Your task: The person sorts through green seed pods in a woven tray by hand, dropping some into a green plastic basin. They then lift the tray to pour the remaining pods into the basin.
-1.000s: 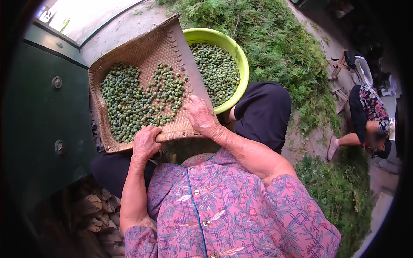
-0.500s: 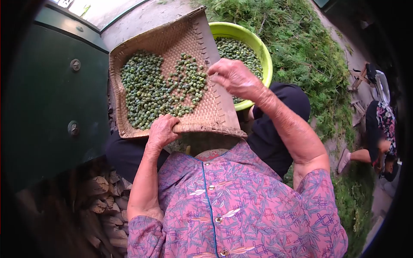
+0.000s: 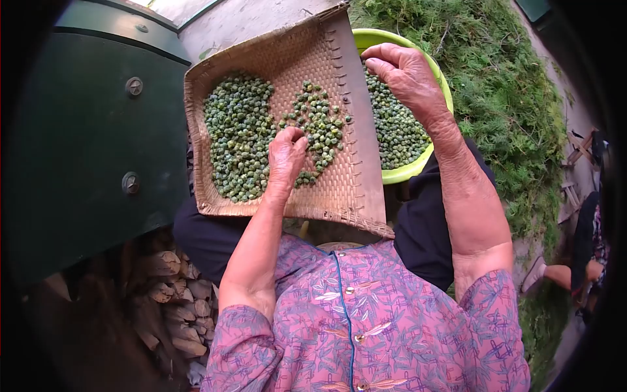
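A woven winnowing basket (image 3: 294, 65) rests across my lap, with small round green seed cones or berries (image 3: 236, 140) piled at its left and a looser patch (image 3: 321, 127) toward its right. My left hand (image 3: 286, 157) is down in the basket among them, fingers curled together; whatever they pinch is too small to make out. Beyond the basket's right edge, my right hand (image 3: 411, 81) hovers above a lime-green basin (image 3: 448, 98) holding more of the same green pieces. Its thumb and fingers are drawn close together, and anything between them cannot be made out.
Cut green conifer branches (image 3: 503, 117) cover the ground to the right. A dark green metal door or panel (image 3: 78, 137) stands at the left, with split firewood (image 3: 186, 307) below it. Another person's leg and shoe (image 3: 535, 274) show at the far right.
My left hand has left the basket's near rim and reached in among the green pieces. My right hand has moved up and right, from the basket's edge to above the basin.
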### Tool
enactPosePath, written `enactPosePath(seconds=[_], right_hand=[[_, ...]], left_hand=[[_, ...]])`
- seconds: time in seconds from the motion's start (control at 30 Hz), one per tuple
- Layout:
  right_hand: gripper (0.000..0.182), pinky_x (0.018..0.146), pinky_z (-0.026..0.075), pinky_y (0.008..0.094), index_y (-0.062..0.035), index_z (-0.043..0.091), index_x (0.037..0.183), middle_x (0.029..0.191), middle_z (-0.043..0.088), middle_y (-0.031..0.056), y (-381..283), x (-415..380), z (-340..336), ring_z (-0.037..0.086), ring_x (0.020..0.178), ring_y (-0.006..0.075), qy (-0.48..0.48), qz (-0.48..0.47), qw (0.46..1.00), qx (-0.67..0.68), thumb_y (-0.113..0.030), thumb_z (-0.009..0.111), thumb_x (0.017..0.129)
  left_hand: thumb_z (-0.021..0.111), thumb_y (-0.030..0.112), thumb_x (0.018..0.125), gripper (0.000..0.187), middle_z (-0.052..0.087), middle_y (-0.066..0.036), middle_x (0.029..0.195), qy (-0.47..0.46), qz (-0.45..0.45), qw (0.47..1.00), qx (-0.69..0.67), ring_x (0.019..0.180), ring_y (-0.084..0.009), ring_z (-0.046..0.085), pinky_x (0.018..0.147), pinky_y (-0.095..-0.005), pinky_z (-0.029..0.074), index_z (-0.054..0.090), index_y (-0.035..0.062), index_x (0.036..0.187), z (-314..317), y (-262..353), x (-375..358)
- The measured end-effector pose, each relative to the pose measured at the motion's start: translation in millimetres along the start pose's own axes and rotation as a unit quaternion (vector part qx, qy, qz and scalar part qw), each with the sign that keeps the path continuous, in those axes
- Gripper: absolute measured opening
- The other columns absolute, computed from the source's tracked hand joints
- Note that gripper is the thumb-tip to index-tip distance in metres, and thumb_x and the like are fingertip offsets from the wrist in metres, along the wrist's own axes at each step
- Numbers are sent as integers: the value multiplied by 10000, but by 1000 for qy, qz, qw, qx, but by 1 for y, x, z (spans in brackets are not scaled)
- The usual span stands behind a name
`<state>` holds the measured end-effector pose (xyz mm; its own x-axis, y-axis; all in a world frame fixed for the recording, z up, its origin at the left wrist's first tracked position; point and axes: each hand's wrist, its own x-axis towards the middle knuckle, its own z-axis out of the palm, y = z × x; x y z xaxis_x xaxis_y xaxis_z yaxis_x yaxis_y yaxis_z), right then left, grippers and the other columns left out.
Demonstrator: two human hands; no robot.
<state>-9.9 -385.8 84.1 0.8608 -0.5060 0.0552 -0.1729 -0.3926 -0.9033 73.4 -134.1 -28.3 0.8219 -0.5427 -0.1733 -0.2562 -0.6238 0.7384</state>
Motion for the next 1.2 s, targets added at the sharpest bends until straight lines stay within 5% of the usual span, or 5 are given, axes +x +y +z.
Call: enactPosePath(seconds=[0.3, 0.67, 0.77, 0.83, 1.2], right_hand=[[202, 671, 478, 272, -15, 667, 971, 756, 668, 76, -4, 9, 12, 597, 676, 125, 17, -6, 998, 61, -157, 619, 835], [208, 688, 486, 269, -21, 671, 974, 778, 675, 65, 0, 9, 11, 605, 696, 118, 19, -2, 996, 85, -170, 625, 837], [211, 688, 488, 269, -21, 670, 978, 781, 676, 64, 3, 11, 7, 609, 702, 117, 26, 1, 996, 83, -170, 626, 837], [212, 688, 489, 270, -22, 670, 981, 780, 676, 64, 5, 9, 6, 610, 705, 116, 28, 3, 996, 84, -172, 627, 837], [188, 690, 487, 274, -10, 674, 944, 777, 667, 84, 2, 10, 2, 618, 704, 137, 44, -24, 995, 88, -149, 629, 825]], left_hand=[[601, 55, 745, 160, 591, -159, 896, 159, -23, 979, 128, 875, -328, 586, 782, -400, 471, 624, 30, 901, 20, -8, 21], [641, 23, 731, 341, 570, -155, 996, 24, 217, 976, 17, 921, -296, 579, 811, -357, 477, 590, 9, 1068, 50, 18, -13], [656, 51, 734, 409, 545, -168, 1037, 136, 102, 982, 80, 960, -307, 552, 844, -368, 460, 560, 11, 1130, 54, 17, -13], [665, 88, 750, 438, 523, -180, 1052, 108, 28, 991, 77, 965, -317, 538, 864, -383, 445, 539, 3, 1161, 51, 14, -7], [625, 65, 754, 214, 554, -164, 1032, 4, 173, 978, 119, 943, -321, 553, 839, -388, 450, 633, 11, 961, 73, 40, -7]])
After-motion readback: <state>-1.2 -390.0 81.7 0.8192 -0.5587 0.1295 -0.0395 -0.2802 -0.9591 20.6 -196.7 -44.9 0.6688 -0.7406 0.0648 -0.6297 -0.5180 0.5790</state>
